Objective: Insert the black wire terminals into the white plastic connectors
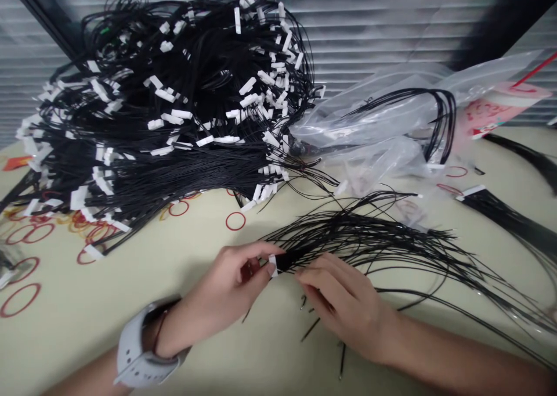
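My left hand [224, 294] pinches a small white plastic connector [272, 265] between thumb and fingers. The connector sits at the end of a tight bundle of thin black wires [369, 251], which fans out to the right across the table. My right hand [342, 303] closes on the wires just beside the connector, with its fingers covering part of the bundle. A grey smartwatch [141, 346] circles my left wrist. A huge heap of black wires with white connectors [161, 111] lies beyond my hands.
A clear plastic bag [369, 129] holding looped black wires lies at the back right, beside a printed paper cup with a red straw [500, 108]. Red rubber bands [20, 294] are scattered on the cream table [100, 280]. Another wire bundle [509, 222] lies at the right.
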Demonstrator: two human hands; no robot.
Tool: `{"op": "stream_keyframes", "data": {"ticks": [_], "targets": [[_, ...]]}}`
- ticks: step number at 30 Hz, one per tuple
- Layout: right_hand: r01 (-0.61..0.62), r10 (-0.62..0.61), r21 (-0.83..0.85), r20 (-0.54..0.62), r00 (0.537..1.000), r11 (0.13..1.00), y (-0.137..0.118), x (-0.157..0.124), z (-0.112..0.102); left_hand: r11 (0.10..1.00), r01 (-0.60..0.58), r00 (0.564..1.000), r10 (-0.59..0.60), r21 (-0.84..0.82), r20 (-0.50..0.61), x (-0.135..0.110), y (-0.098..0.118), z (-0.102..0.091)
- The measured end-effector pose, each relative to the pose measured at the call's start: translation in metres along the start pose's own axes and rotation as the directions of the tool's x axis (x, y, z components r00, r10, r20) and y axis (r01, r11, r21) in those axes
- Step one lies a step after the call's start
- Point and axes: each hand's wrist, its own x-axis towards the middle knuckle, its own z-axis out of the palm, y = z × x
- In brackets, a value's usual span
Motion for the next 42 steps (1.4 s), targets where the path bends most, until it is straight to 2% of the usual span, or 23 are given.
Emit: {"op": "stream_keyframes", "data": {"ticks": [4,15,21,25,30,34,36,38,42], "targets": [[0.002,-0.003,0.05,0.022,1.0,0.999,0.0,0.0,-0.001,0.995,0.061,0.997,-0.056,-0.083,0.055,0.001,0.002,-0.001],[0.035,-0.033,-0.024,0.06,0.998,0.999,0.0,-0.003,0.002,0.994,0.047,0.996,-0.04,-0.096,0.078,0.001,0.0,-0.003],[-0.088,0.088,0.111,0.012,0.996,0.99,0.0,0.0,-0.001,0.991,0.031,0.993,-0.017,-0.127,0.114,0.001,-0.002,-0.003],[-0.032,0.031,0.06,0.024,0.999,0.998,-0.003,0.001,0.003,0.984,0.036,0.995,-0.018,-0.173,0.102,-0.002,-0.001,-0.001],[-0.022,0.022,0.085,-0.002,1.0,0.996,-0.006,0.001,0.006,0.999,0.025,0.997,-0.021,-0.045,0.079,-0.006,0.004,-0.004],[-0.094,0.094,0.125,0.006,0.996,0.988,-0.006,0.004,0.007,0.959,-0.138,0.99,0.138,0.249,0.017,-0.009,0.009,-0.005],[-0.137,0.135,0.191,0.02,0.991,0.972,-0.007,0.006,0.007,0.927,-0.17,0.984,0.181,0.334,-0.001,-0.01,0.012,-0.004],[-0.137,0.14,0.23,0.002,0.99,0.964,-0.008,0.007,0.009,0.926,-0.149,0.987,0.161,0.348,-0.007,-0.012,0.013,-0.001],[-0.067,0.074,0.193,-0.033,0.997,0.979,-0.007,0.005,0.013,0.945,-0.123,0.991,0.132,0.302,-0.01,-0.012,0.01,0.003]]}}
